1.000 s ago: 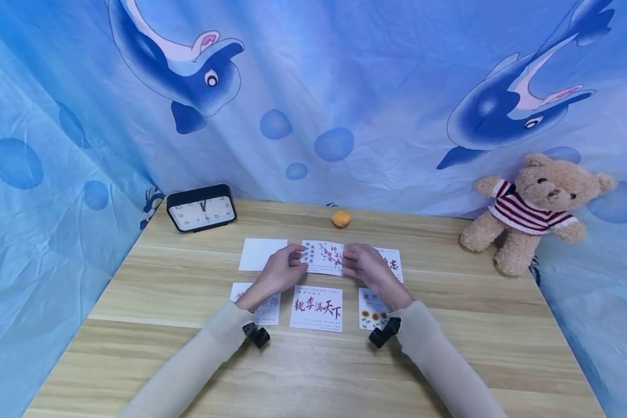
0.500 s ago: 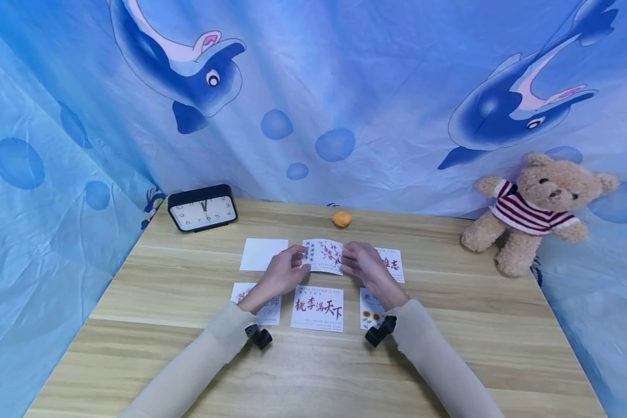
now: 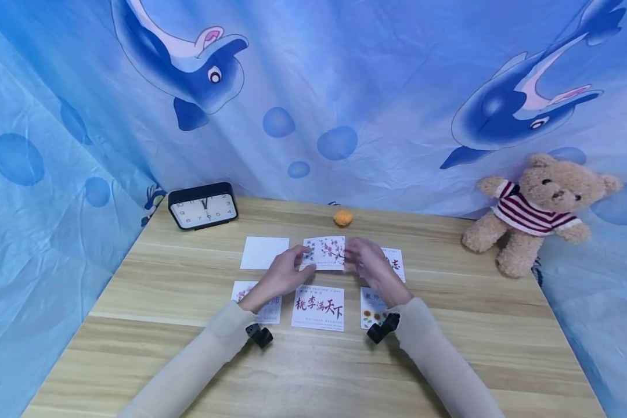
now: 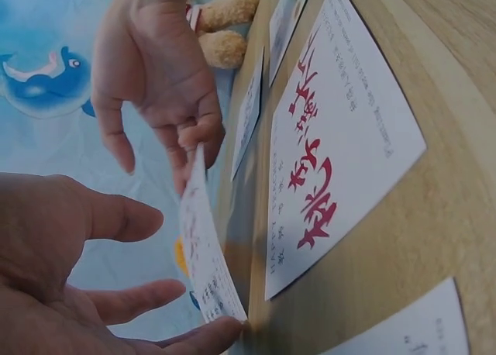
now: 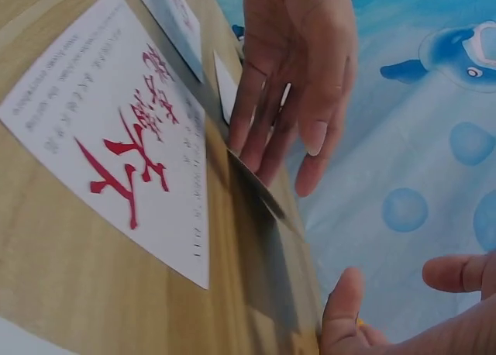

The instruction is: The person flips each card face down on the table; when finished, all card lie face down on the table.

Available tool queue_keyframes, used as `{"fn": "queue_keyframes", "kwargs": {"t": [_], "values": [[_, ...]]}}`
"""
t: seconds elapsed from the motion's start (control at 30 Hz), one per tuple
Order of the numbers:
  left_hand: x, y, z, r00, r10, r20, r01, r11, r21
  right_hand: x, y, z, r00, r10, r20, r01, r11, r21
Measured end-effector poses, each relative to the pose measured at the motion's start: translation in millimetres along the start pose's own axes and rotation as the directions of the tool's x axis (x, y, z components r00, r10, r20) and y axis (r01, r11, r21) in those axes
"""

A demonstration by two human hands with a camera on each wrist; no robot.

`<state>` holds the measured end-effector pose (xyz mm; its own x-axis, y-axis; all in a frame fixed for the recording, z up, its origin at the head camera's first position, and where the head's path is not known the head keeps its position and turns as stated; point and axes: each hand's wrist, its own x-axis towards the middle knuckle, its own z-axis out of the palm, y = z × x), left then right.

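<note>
A white card with red plum blossoms and dark Chinese lettering [image 3: 328,252] spans the gap between both hands in the back row. My left hand [image 3: 284,273] touches its left edge with extended fingertips, the thumb standing apart in the left wrist view. My right hand [image 3: 370,264] has its fingers at the opposite edge, thumb also apart. Seen from the left wrist, the blossom card [image 4: 205,246] is tilted close over the wood. Directly in front lies a card with large red characters [image 3: 319,310]. A blank white card [image 3: 263,252] lies left of the blossom card.
A sunflower card [image 3: 368,313], a pink-flowered card [image 3: 271,313] and a red-lettered card [image 3: 395,264] lie around, partly covered by the hands. Farther back on the table [image 3: 313,377] are a black clock [image 3: 204,207], a small orange object [image 3: 343,217] and a teddy bear [image 3: 540,212].
The blossom card was bowed upward between the hands half a second ago and is flatter now, slightly farther back. Both hands stay at its edges with small finger shifts.
</note>
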<state>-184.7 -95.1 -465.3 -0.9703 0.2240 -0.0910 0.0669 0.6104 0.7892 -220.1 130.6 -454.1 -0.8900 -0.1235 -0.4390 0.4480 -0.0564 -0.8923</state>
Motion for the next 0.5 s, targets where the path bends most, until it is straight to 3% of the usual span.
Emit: {"fn": "queue_keyframes", "kwargs": {"t": [0.27,0.5], "values": [[-0.5,6.3,-0.6,1.000,-0.006,0.003,0.006,1.000,0.000,0,-7,7.9,0.997,-0.030,0.069,0.031,1.000,-0.003],[3.7,9.8,2.0,0.999,-0.043,-0.011,0.042,0.998,-0.037,0,-9,18.3,0.993,-0.046,0.106,0.039,0.997,0.068]]}}
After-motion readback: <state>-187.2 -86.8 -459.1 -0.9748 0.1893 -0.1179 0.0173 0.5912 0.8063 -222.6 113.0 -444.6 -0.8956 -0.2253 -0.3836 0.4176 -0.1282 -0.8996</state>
